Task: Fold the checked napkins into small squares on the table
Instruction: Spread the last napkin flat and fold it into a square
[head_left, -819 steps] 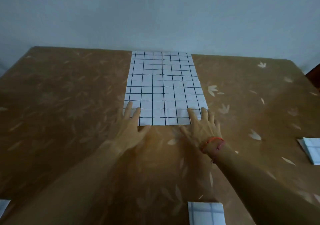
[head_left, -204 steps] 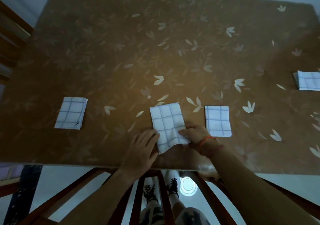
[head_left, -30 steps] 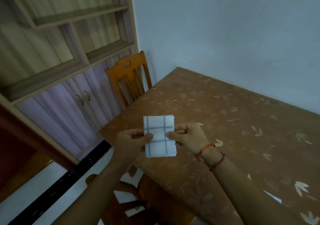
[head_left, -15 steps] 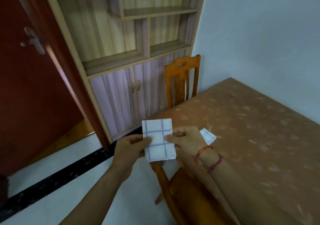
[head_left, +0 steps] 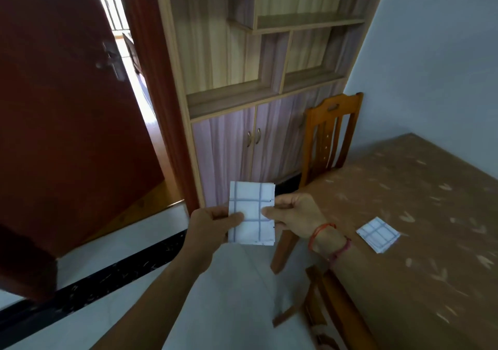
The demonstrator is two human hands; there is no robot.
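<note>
A folded checked napkin [head_left: 252, 212], white with dark grid lines, hangs upright in the air off the table's left end, over the floor. My left hand [head_left: 213, 224] pinches its left edge with thumb on the front. My right hand [head_left: 295, 216], with red cords at the wrist, pinches its right edge. A second folded checked napkin [head_left: 377, 233] lies flat on the brown leaf-patterned table [head_left: 420, 204], to the right of my right wrist.
A wooden chair [head_left: 332, 139] stands at the table's far left end, and another chair's frame [head_left: 331, 304] shows below my right arm. A shelf cabinet [head_left: 250, 93] with doors faces me. A red door [head_left: 62, 123] stands ajar at left. Pale floor with a black strip lies below.
My view has swung further left, from the table toward the cabinet and door. Both hands keep the folded napkin between them, carried off the table's edge. The second napkin now shows fully.
</note>
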